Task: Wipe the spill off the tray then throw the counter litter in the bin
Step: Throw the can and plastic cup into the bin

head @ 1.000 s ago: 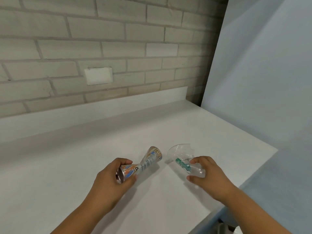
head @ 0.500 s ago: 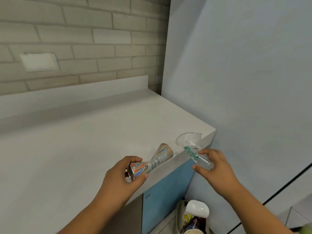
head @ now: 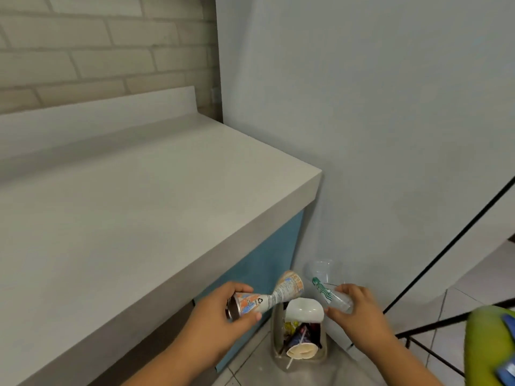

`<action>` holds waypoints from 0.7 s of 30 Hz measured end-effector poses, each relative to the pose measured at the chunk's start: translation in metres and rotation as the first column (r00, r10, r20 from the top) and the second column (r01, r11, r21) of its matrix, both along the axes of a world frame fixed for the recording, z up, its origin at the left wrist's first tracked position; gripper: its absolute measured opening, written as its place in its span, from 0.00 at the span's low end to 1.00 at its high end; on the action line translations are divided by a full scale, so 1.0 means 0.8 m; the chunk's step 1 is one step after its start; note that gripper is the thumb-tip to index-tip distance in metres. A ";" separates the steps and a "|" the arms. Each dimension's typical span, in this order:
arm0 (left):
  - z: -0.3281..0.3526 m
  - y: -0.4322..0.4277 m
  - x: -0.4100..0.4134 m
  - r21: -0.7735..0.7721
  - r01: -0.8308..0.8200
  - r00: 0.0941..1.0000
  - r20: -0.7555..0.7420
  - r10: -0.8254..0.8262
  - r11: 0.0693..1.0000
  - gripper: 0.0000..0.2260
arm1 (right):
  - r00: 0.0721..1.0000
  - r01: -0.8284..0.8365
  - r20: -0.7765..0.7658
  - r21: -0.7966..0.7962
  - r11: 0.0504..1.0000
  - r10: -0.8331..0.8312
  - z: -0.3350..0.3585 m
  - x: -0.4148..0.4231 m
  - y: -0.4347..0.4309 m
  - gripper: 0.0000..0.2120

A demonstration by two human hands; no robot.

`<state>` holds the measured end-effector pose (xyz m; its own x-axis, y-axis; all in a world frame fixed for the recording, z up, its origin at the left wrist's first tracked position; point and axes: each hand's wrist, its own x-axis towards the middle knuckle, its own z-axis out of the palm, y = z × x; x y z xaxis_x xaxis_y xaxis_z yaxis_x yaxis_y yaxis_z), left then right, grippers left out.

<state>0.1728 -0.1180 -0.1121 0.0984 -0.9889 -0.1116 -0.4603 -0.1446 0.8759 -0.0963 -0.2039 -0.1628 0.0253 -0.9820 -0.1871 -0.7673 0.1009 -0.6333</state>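
We hold a crushed can [head: 267, 295] clamped in our left hand [head: 223, 321] and a clear plastic cup [head: 324, 282] pinched in our right hand [head: 354, 310], above the bin [head: 276, 327] past the counter's corner [head: 317, 174]. Risk: the bin looks full, so released litter may bounce onto the floor.

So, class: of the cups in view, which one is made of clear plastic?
The clear cup with the green logo, held in the right hand above the bin. The paper cup lying in the bin is opaque.

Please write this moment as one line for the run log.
phase: litter to bin | left hand: holds crushed can | right hand: holds clear plastic cup | bin: open, below both hands
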 end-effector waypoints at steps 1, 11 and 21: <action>-0.021 -0.004 -0.002 0.027 0.014 1.000 0.005 -0.014 1.000 0.14 | 0.999 0.012 -0.035 0.038 0.999 -0.011 -0.022 -0.002 0.001 0.23; -0.258 -0.029 -0.011 0.122 0.000 1.000 0.012 -0.002 0.993 0.14 | 0.964 0.008 -0.259 0.242 0.970 0.057 -0.255 -0.003 0.003 0.27; -0.455 -0.086 -0.019 -0.016 -0.003 1.000 -0.006 0.003 1.000 0.14 | 0.927 -0.046 -0.363 0.132 0.990 0.091 -0.419 -0.008 -0.036 0.30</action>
